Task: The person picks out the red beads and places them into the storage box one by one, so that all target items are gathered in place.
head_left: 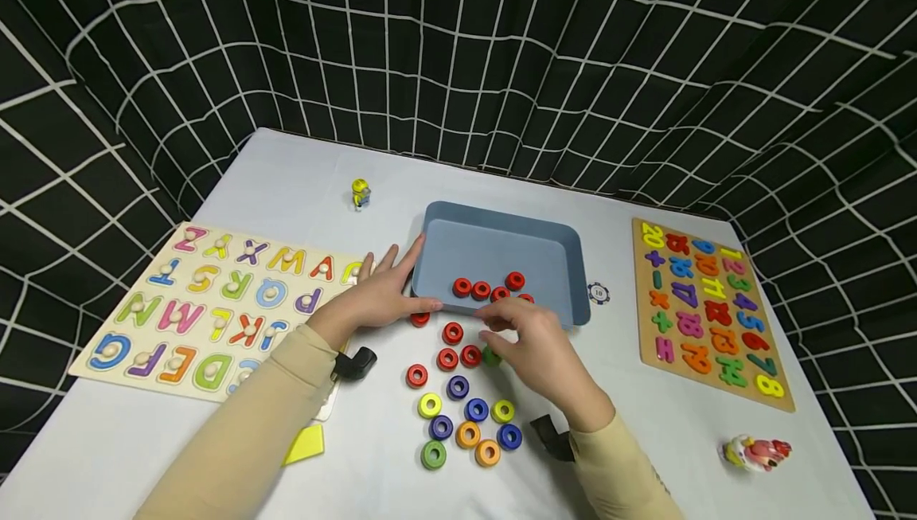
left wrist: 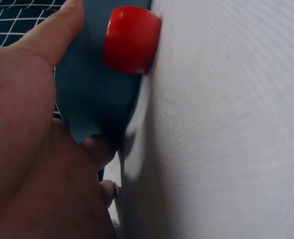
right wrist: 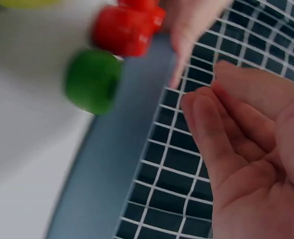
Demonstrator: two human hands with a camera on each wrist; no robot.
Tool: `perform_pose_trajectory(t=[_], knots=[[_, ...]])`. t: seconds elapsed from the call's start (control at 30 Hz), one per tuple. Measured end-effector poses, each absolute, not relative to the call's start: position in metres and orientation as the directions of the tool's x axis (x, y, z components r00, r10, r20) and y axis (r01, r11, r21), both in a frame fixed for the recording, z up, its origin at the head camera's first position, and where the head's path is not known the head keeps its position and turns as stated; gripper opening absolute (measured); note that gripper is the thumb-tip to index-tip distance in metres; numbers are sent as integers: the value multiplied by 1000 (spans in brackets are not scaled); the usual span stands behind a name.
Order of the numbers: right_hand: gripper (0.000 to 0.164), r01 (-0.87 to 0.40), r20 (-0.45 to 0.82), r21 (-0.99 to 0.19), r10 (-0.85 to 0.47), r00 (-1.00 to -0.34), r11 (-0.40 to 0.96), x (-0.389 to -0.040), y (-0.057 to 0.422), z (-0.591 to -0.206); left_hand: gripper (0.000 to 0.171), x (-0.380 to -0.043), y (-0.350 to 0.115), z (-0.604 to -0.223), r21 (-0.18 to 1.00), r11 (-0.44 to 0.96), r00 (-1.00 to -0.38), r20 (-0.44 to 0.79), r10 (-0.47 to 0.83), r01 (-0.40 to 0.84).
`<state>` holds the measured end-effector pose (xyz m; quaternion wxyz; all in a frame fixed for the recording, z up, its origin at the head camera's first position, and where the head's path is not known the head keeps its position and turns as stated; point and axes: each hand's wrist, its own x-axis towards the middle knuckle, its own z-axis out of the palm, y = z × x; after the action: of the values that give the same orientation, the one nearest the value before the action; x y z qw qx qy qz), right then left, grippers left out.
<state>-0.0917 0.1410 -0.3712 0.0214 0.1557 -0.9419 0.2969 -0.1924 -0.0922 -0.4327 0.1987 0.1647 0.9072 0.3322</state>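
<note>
Five red beads [head_left: 462, 287] show inside the blue-grey tray [head_left: 501, 249], gathered at its near edge in the middle of the frame. My left hand [head_left: 383, 293] is spread with straight fingers at the tray's left corner, thumb lying along the near rim. My right hand [head_left: 533, 345] bends over that same rim, right of centre, fingers curved towards the thumb; I cannot tell whether anything sits between the tips. Just under it lies a green bead [head_left: 490, 356], near the tray's wall.

Loose beads [head_left: 468, 435] in red, purple, blue, yellow, orange and green spread over the lower middle, with strips of white tabletop [head_left: 609, 408] between many of them. More white runs from the tray's right side to the number board [head_left: 712, 369] at right, with a poker chip [head_left: 598, 292] just beside the tray. On the left, my hand reaches over the edge of the letter board [head_left: 182, 277].

The beads are glossy, rounded rings with a hole through the middle. The tray is smooth, with rounded corners and low walls; the cloth under it looks finely woven in the left wrist view.
</note>
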Motion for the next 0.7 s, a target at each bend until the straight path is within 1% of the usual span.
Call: perform_pose_trajectory(t=[0.1,0.2,0.3,0.37,0.47,0.6,0.7], knots=[[27,-346,95,-470,-342,-935,813,-86,134,-379,108,-192,-92,-432,671,722,-867,-245,433,170],[32,-358,62,-396,-364,-929,846,-84,132,-387,108,-192,-92,-432,669,723,-865,-249,435,171],[36,-375,44,-368,-387,-921,851,-84,134,-394,108,-192,-92,-434,660,731,-862,-258,436,172],[38,-385,34,-374,-402,-915,844,-85,136,-398,108,-193,-93,-434,655,735,-863,-257,436,176],[39,-380,16,-425,-413,-911,822,-86,139,-403,108,-195,-92,-433,652,737,-865,-251,435,181],[38,-330,-28,-514,-400,-916,792,-88,144,-407,107,-196,-92,-431,656,734,-862,-258,436,175],[37,-292,-60,-559,-389,-919,776,-89,147,-409,107,-196,-92,-431,655,737,-859,-272,434,165]])
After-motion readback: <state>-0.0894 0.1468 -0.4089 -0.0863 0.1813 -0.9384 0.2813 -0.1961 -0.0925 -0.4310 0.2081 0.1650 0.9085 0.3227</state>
